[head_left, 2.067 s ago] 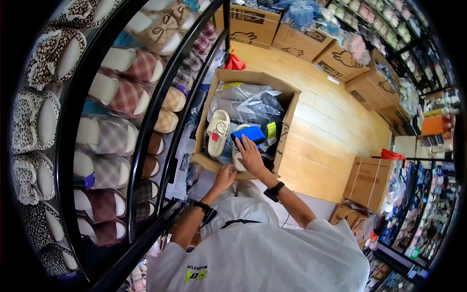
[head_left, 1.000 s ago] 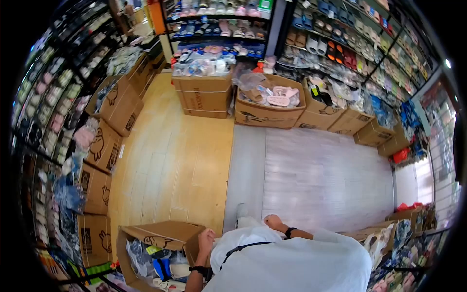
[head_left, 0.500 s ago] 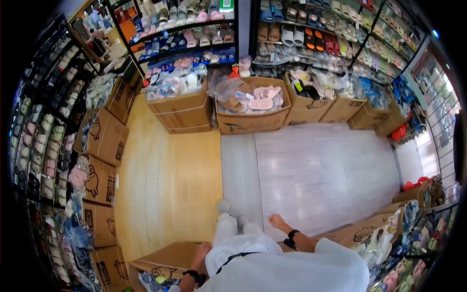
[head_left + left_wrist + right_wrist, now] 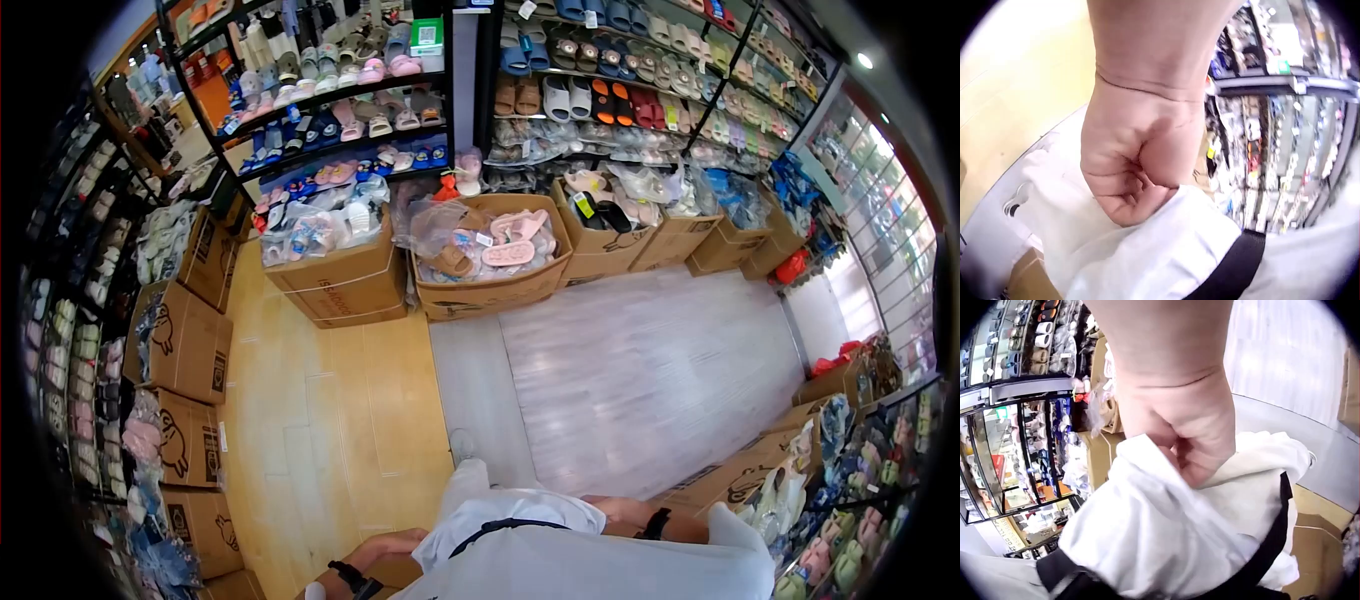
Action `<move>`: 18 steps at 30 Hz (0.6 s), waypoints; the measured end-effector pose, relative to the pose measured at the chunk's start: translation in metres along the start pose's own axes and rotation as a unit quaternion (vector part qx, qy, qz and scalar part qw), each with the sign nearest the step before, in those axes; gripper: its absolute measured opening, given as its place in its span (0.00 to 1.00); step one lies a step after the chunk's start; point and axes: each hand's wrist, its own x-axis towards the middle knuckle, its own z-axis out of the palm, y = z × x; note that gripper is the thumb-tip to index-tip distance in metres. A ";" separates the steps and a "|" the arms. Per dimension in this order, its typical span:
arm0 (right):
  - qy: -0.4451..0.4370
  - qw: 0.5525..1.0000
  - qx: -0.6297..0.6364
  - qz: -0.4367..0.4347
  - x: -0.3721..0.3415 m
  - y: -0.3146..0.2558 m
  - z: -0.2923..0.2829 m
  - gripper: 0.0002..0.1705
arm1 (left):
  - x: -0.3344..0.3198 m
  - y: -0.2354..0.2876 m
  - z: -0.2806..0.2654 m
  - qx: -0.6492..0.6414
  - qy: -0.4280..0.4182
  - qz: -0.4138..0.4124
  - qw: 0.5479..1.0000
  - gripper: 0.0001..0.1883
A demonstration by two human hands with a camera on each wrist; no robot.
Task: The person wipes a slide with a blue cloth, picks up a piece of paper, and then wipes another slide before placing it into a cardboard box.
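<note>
Both hands are at the person's hips, at the lower part of a white shirt (image 4: 480, 560). In the left wrist view, the left hand (image 4: 1138, 156) has curled fingers and grips the edge of the white cloth (image 4: 1160, 244), which is drawn up to the thumb. The right hand (image 4: 1182, 425) pinches a raised fold of the same cloth (image 4: 1147, 506) in the right wrist view; its fingertips are partly hidden behind that fold. A black belt (image 4: 510, 524) crosses the shirt at the waist. In the head view, the fingers of both hands are mostly hidden by the cloth.
Ahead stand cardboard boxes, one (image 4: 490, 292) full of bagged slippers, another (image 4: 340, 280) beside it. Shelves of slippers (image 4: 590, 100) rise behind. More boxes (image 4: 185, 340) line the left, and others (image 4: 740, 465) the right. Wooden flooring (image 4: 320, 420) meets grey flooring (image 4: 640, 370) ahead.
The person has straightened up and turned from the open box of slippers, which has left the head view. Both hands have come from there to the hips and taken hold of the shirt.
</note>
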 end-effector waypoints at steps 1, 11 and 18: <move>0.039 0.990 0.106 0.086 -0.008 -0.030 0.019 0.32 | 0.002 0.009 -0.006 0.003 -0.010 -0.004 1.000 0.27; 0.148 0.948 -0.222 -0.174 0.047 -0.049 0.042 0.25 | 0.050 0.036 -0.031 0.070 0.339 0.328 0.879 0.27; 0.253 0.959 -0.094 -0.080 0.115 -0.029 0.020 0.26 | 0.073 0.067 -0.074 0.110 0.324 0.280 0.897 0.27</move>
